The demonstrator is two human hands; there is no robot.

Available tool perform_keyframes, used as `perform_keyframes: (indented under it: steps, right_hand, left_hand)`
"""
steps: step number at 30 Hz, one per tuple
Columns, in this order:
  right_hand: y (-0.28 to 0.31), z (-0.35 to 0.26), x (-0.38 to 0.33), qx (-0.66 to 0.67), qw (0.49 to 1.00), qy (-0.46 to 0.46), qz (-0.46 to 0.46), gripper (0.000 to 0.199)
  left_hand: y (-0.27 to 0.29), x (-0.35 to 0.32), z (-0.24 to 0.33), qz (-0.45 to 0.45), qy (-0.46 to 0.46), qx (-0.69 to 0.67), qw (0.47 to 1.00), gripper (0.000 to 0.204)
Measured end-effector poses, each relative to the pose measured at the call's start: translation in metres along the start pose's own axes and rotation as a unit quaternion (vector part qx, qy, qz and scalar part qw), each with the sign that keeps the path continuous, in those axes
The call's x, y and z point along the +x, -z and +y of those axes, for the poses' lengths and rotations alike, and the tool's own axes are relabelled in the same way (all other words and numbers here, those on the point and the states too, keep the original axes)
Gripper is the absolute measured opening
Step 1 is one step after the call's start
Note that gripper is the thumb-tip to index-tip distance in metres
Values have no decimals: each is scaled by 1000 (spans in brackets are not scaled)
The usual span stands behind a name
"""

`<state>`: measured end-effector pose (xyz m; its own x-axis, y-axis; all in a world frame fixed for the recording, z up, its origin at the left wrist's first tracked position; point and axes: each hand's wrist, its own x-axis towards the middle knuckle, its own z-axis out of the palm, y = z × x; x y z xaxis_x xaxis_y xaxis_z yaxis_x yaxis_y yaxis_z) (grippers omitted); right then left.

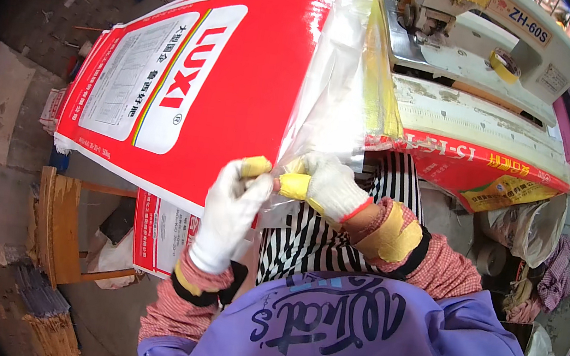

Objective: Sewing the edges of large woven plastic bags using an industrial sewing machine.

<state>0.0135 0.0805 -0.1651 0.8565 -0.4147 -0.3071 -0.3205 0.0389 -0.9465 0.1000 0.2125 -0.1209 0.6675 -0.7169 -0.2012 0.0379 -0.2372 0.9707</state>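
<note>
A red and white woven sack (254,82) lies flat in front of me on a stack of similar sacks. Along its right side runs a clear plastic liner (323,97), wrinkled and glossy. At the near corner, my left hand (230,207), in a white glove with yellow tape on a finger, pinches the liner's edge. Close beside it, my right hand (330,187), gloved and taped in the same way, grips the liner too, its fingers curled in toward the left fingertips. The film between the fingertips is partly hidden.
A white sewing machine (484,60) stands on a worn bench at the right, with a yellow tape roll (505,65) on it. Another red sack (457,167) hangs over the bench's near edge. A wooden stool (64,229) stands on the floor at left.
</note>
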Motion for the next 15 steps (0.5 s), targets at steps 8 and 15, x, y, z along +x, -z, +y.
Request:
perform_keyframes:
  steps: [8,15]
  right_hand:
    - [-5,-12,-6,-138,990,-2,8,43]
    - [51,1,-28,-329,944,-17,-29,31]
  left_hand:
    - [21,27,19,-141,39,10,989,20]
    - [41,30,59,-24,-80,39,996,11]
